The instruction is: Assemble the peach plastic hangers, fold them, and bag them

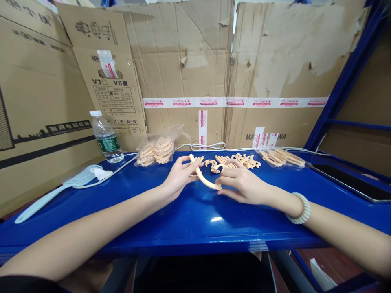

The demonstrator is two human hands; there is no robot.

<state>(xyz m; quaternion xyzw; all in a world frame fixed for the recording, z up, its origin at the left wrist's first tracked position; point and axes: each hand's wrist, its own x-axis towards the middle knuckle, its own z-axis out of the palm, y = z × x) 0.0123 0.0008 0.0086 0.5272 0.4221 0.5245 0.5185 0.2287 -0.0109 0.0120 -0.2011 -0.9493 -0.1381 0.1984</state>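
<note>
Above the blue tabletop, both hands hold one curved, pale wood-coloured piece (204, 179) between them. My left hand (180, 173) is closed in a pinch on its upper end, with the thumb behind it. At the lower right end, the bent fingers of my right hand (241, 182) grip the same piece. A lighter curved bit (222, 166) shows beside the right fingertips; whether that hand holds it cannot be seen. Just behind the hands lie small hooked pieces (210, 163) and a cluster of curled pieces (249, 161), partly hidden by the fingers.
Bagged round pieces (155, 151) and a water bottle (109, 140) stand at the back left, near a light-blue brush (58, 193). Bagged long pieces (281, 156) and a dark phone-like device (351, 181) lie right. A white cable (201, 145) runs before cardboard (183, 65).
</note>
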